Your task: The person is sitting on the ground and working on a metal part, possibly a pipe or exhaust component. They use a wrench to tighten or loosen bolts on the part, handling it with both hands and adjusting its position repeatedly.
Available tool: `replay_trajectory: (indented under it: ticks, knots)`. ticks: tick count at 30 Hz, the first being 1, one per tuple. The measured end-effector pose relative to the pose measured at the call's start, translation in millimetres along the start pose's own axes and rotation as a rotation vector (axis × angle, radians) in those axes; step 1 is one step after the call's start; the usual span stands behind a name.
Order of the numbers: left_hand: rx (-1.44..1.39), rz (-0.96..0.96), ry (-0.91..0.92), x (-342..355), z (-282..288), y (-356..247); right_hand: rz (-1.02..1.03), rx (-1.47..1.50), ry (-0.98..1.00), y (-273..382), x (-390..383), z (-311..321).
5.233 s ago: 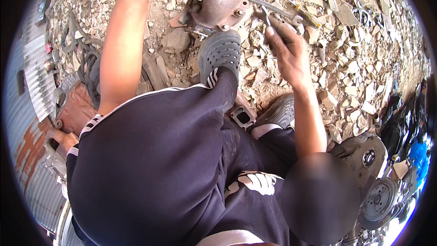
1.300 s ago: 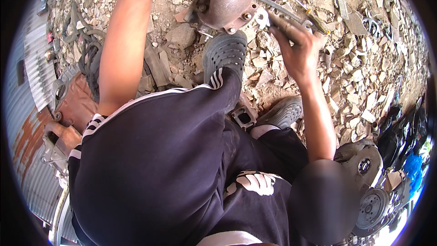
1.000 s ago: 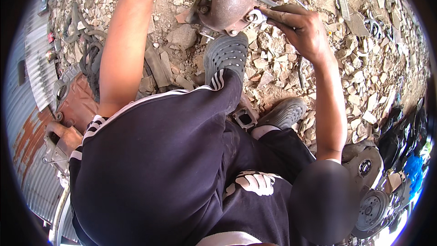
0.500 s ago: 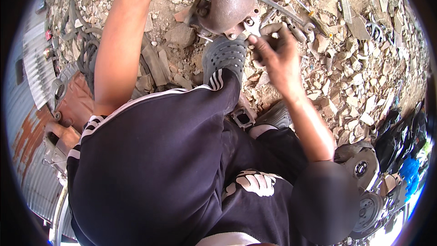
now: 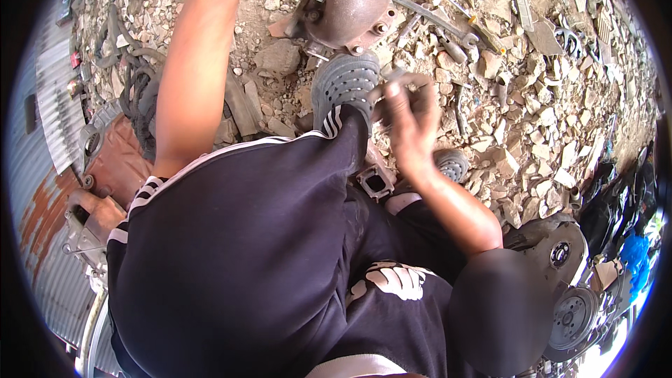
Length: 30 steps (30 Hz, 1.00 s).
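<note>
My left forearm [image 5: 199, 63] runs up past the top edge, so the left hand is out of sight. Near it is a rusty metal elbow pipe [image 5: 353, 0] with a bolted flange [image 5: 367, 36] at its lower end. Below and to the right of this flange, apart from it, my right hand [image 5: 409, 112] is curled and blurred by motion. A wrench [image 5: 397, 73] seems to be in its fingers, mostly hidden and smeared. My grey clog [image 5: 344, 84] is on the ground just below the flange.
A long wrench [image 5: 437, 19], a socket [image 5: 455, 51] and a yellow-marked tool [image 5: 488, 33] lie on broken stones to the right of the pipe. A square-holed metal part [image 5: 376, 182] sits between my feet. Engine parts [image 5: 574, 315] stand lower right; a reddish casing [image 5: 115, 150] is at left.
My right hand has drawn back from the flange bolt, down toward me, taking the wrench off it. The left forearm has shifted slightly right; the pipe has stayed about where it was.
</note>
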<state>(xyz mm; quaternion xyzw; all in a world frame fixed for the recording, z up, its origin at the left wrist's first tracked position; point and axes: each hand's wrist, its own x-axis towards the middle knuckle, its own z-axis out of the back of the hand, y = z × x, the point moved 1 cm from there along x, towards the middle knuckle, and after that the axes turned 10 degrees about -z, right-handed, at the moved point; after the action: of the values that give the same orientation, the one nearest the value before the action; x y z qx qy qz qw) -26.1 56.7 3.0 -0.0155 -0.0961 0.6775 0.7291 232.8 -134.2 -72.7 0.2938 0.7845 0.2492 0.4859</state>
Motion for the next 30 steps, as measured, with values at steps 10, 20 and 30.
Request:
replay_trajectory:
  ticks: [10,20,30]
  knots:
    - [-0.019,-0.022,-0.019,0.4,-3.9,6.1,0.397,-1.085,0.053,93.6,92.4,58.6]
    - [-0.048,-0.05,-0.04,-2.2,-5.5,9.6,0.363,-1.216,0.372,124.2,115.8,42.5]
    - [-0.058,-0.139,-0.194,-3.8,-10.7,14.7,0.263,-1.216,0.397,114.3,123.7,41.0]
